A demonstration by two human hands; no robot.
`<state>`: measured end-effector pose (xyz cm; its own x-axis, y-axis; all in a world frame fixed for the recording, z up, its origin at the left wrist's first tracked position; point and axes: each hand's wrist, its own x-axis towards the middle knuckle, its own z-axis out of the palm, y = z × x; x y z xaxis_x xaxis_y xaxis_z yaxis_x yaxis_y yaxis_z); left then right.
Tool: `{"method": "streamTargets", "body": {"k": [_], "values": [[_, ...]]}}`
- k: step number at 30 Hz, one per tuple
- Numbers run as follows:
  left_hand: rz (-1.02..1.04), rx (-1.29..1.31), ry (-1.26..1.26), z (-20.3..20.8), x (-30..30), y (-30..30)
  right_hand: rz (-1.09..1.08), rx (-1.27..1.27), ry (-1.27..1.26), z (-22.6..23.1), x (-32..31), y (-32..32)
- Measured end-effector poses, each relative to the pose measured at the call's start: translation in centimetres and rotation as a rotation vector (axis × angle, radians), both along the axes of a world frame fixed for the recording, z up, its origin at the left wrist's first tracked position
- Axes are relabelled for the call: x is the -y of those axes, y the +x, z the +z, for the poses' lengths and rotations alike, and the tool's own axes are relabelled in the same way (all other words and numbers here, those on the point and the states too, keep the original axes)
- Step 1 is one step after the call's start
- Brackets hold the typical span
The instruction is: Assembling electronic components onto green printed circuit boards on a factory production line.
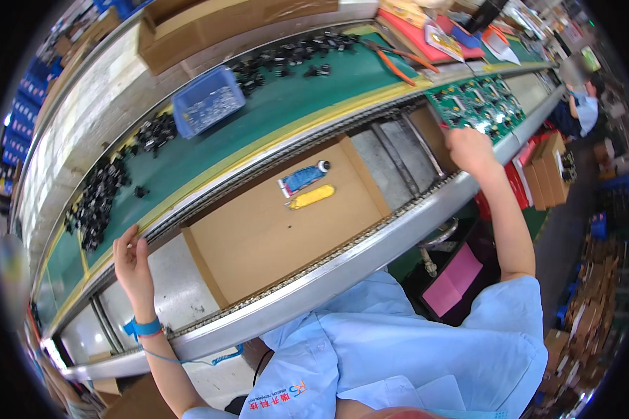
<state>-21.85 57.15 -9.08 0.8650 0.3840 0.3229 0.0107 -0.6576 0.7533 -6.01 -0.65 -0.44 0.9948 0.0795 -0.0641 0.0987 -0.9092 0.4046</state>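
At the right, my right hand (472, 149) is closed at the near-left corner of a green circuit board (476, 105) carrying many small components. The board lies across the rails of the conveyor (356, 237); the fingertips are partly hidden. At the left, my left hand (133, 269) is raised by the far rail, fingers loosely bent and apart, with nothing seen in it. A blue wrist strap (144, 327) with a coiled cord is around that wrist. Between the hands, a shallow cardboard tray (258, 244) holds a blue tube (303, 179) with a dark cap and a yellow-handled tool (313, 197).
Beyond the conveyor, a green bench mat (293, 98) bears piles of black parts (101, 199), a blue bin (208, 102) of small clear parts and orange-handled pliers (396, 64). Cardboard boxes (548, 171) stand at the right. Another person (586, 112) sits farther off.
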Motion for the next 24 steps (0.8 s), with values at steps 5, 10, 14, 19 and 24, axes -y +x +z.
{"method": "streamTargets", "body": {"k": [5, 10, 14, 19, 24], "values": [[-0.02, 0.034, -0.005, 1.4, 1.4, 0.2, 0.005, 0.135, 0.033, -3.1, 6.6, 3.2], [0.062, 0.042, 0.027, 2.8, 2.8, 0.0, -0.1, 0.125, 0.06, -6.3, 14.2, 6.9], [0.082, -0.011, 0.082, 4.8, 3.6, 0.0, -0.165, 0.15, 0.1, -8.6, 19.7, 9.8], [0.203, 0.184, 0.411, 7.7, 1.3, 1.0, -0.147, 0.165, 0.315, -9.3, 20.9, 11.5], [0.483, 0.051, 0.716, 5.8, -4.6, 3.6, 0.026, 0.208, 0.602, -5.9, 8.6, 10.1]]}}
